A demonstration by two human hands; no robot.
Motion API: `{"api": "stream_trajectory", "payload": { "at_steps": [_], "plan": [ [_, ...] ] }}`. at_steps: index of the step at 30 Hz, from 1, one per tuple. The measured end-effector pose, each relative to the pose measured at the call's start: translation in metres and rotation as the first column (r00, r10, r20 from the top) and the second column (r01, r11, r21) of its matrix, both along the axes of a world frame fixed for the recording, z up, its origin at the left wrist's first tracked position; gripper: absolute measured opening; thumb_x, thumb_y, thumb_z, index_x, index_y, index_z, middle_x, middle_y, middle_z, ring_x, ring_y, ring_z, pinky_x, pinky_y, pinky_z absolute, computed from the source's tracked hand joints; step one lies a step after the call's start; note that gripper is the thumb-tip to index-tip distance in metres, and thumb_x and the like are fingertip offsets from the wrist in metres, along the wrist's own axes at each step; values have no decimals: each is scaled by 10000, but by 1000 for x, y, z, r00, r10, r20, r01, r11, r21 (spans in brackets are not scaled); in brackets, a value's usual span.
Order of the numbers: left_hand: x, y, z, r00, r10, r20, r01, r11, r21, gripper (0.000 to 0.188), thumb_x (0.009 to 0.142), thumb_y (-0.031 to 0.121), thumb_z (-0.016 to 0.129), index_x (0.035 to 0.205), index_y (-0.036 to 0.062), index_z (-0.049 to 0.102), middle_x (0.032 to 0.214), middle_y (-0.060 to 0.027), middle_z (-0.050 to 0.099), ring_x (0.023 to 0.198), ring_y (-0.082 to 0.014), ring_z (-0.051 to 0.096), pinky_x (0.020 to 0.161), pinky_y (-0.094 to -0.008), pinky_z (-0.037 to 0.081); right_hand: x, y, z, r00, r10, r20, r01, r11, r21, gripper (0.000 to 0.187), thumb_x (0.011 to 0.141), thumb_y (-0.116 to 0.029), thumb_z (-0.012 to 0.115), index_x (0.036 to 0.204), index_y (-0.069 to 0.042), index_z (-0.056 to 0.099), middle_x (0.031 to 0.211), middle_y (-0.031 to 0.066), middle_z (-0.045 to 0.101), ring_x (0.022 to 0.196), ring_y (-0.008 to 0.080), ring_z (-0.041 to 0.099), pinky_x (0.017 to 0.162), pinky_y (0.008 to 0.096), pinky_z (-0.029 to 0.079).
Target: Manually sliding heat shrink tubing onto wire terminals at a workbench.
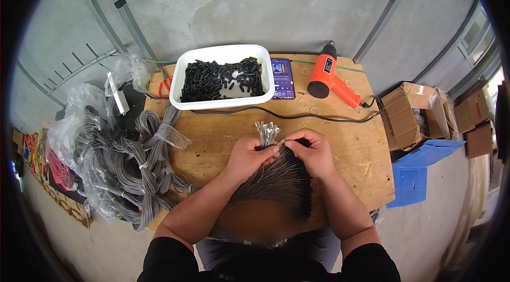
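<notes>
My left hand (251,157) is closed around a bundle of thin grey wires (271,175) over the wooden table. Silver metal terminals (268,132) stick up in a cluster beyond its fingers. With thumb and forefinger, my right hand (312,153) pinches the end of one wire right beside the left fingertips. What exactly sits between those fingertips is too small to make out. The wires fan out toward me and to the right, where a row of black sleeves (307,191) shows along their edge.
A white tub (183,102) of short black tubes stands at the back, beside a phone (283,78). An orange heat gun (329,77) with a black cord lies back right. Coiled grey wires (151,165) and plastic wrap fill the left. Cardboard boxes (398,117) stand right.
</notes>
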State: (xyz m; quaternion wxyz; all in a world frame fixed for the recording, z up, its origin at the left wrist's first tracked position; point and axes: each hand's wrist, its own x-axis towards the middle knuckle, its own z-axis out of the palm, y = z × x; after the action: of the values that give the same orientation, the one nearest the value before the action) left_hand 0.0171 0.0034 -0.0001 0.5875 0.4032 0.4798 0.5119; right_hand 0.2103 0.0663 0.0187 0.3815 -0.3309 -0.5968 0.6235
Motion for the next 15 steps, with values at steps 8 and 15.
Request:
{"api": "stream_trajectory", "payload": {
  "at_steps": [8, 15],
  "plan": [
    [-3, 1, -5, 990, 37, 139, -34, 999, -24, 165, 900, 114, 725, 978, -28, 693, 815, -55, 682, 702, -85, 612, 633, -221, 493, 0, 4, 1, 978, -3, -206, -62, 950, -306, 104, 917, -45, 667, 1008, 5, 657, 851, 22, 660, 629, 55, 502, 574, 190, 406],
    [-1, 2, -1, 987, 52, 151, -43, 997, -60, 150, 891, 79, 728, 986, -31, 692, 851, -62, 684, 728, -105, 631, 659, -236, 504, 24, 34, -16, 757, -357, -548, -143, 728, -671, 189, 947, 4, 470, 1111, 26, 562, 1009, 144, 597, 784, 179, 526, 621, 238, 427]
  ]
}}
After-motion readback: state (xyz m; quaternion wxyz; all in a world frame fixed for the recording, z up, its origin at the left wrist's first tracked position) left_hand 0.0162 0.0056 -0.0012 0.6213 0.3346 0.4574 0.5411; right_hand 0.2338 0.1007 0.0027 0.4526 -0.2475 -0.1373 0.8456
